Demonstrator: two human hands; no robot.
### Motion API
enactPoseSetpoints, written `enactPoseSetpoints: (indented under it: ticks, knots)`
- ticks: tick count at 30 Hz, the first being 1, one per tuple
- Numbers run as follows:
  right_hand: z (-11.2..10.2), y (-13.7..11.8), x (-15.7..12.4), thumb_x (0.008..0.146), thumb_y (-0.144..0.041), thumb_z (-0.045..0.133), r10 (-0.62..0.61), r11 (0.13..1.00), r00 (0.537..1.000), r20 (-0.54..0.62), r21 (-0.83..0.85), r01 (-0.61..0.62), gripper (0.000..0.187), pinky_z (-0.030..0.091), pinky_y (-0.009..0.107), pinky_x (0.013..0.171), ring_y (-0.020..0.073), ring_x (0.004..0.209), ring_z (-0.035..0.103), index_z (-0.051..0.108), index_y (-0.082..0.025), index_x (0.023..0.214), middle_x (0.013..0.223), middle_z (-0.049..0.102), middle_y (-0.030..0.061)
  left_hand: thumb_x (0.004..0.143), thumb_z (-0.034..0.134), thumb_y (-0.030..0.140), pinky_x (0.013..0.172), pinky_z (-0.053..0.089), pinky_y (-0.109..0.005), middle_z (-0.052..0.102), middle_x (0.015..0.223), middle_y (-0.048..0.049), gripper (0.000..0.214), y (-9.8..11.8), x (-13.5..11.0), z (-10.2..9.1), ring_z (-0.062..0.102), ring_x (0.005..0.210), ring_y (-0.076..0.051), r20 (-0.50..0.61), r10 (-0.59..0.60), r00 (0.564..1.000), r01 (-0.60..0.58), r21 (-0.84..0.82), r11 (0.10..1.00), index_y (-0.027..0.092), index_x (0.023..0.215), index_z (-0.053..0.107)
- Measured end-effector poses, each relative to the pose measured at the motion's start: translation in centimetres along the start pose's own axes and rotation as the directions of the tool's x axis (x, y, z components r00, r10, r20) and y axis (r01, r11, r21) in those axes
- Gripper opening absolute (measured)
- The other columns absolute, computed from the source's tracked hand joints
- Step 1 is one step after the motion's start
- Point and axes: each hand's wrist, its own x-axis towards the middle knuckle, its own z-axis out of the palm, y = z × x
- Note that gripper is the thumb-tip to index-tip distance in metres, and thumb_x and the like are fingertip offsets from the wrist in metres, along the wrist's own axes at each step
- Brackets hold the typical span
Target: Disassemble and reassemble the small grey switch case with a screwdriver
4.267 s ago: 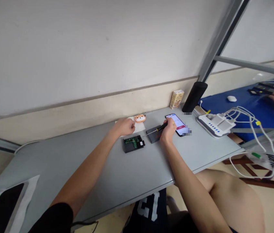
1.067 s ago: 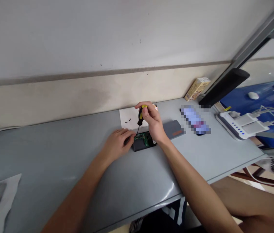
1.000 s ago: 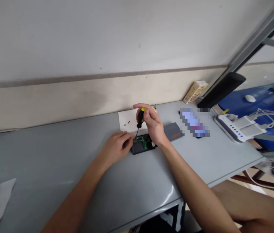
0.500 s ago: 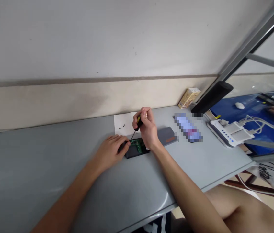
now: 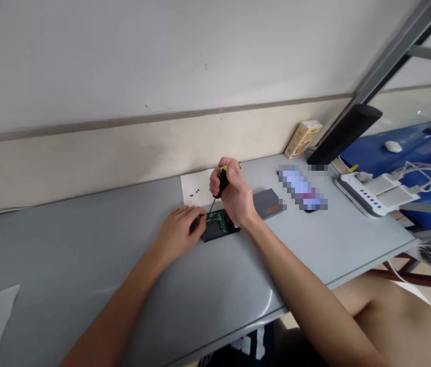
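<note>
My right hand [image 5: 234, 193] is closed around the black and yellow handle of a screwdriver [image 5: 221, 184]. Its thin shaft slants down to a green circuit board [image 5: 219, 219] inside an open black casing [image 5: 215, 232], which lies on the desk. With thumb and fingers, my left hand [image 5: 181, 228] grips the casing's left end, where a dark part shows between them. My right hand hides the casing's right side and the tip's exact contact is too small to make out. Behind them, several tiny black screws [image 5: 194, 193] rest on white paper [image 5: 188, 184].
Right of the casing lies a grey cover [image 5: 267, 203] with an orange mark. Farther right are a blurred-out phone [image 5: 301, 187], a small carton [image 5: 303, 138], a black cylinder [image 5: 345, 133] and a white power strip [image 5: 368, 196] with cables. A wall [image 5: 124, 137] backs the grey desk [image 5: 85, 239].
The camera view has shifted, bringing more of the left paper into sight. The other person's hand at the right has mostly gone from view. Both my hands keep their holds.
</note>
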Motion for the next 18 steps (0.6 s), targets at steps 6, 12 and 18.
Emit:
enactPoseSetpoints:
  ticks: [6,12,18]
  knots:
    - [-0.52,-0.23,0.31,0.095,-0.053,0.064,-0.020,0.998,0.999,0.040,-0.056,0.022,0.033,0.043,0.026,0.061,0.0121,0.066,0.049,0.046,-0.027,0.092,0.075,0.052,-0.0033,0.099,0.050,0.019,0.084,0.047,-0.036,0.071,0.090,-0.0012,0.014,-0.10,0.03,0.02,0.066,0.086,-0.020,-0.017,0.006,1.000,-0.006,0.004,1.000,0.022,0.099,0.063]
    - [0.06,-0.12,-0.10,0.098,-0.068,0.046,-0.013,0.976,0.980,0.198,-0.212,0.056,0.046,0.046,0.029,0.066,0.0147,0.073,0.053,0.057,-0.024,0.093,0.080,0.052,0.0011,0.098,0.050,0.020,0.086,0.047,-0.037,0.073,0.091,-0.0018,0.014,-0.15,-0.01,0.09,0.066,0.087,-0.021,-0.042,0.013,0.999,-0.014,-0.011,1.000,0.022,0.096,0.064]
    - [0.31,-0.20,-0.11,0.099,-0.059,0.054,0.014,0.999,0.999,0.049,-0.042,-0.012,0.032,0.041,0.028,0.060,0.0139,0.063,0.044,0.049,-0.027,0.099,0.071,0.045,-0.0031,0.097,0.051,0.019,0.084,0.047,-0.037,0.071,0.089,-0.0011,0.013,0.02,0.02,-0.04,0.065,0.086,-0.021,-0.013,-0.011,1.000,0.011,-0.001,1.000,0.022,0.096,0.064]
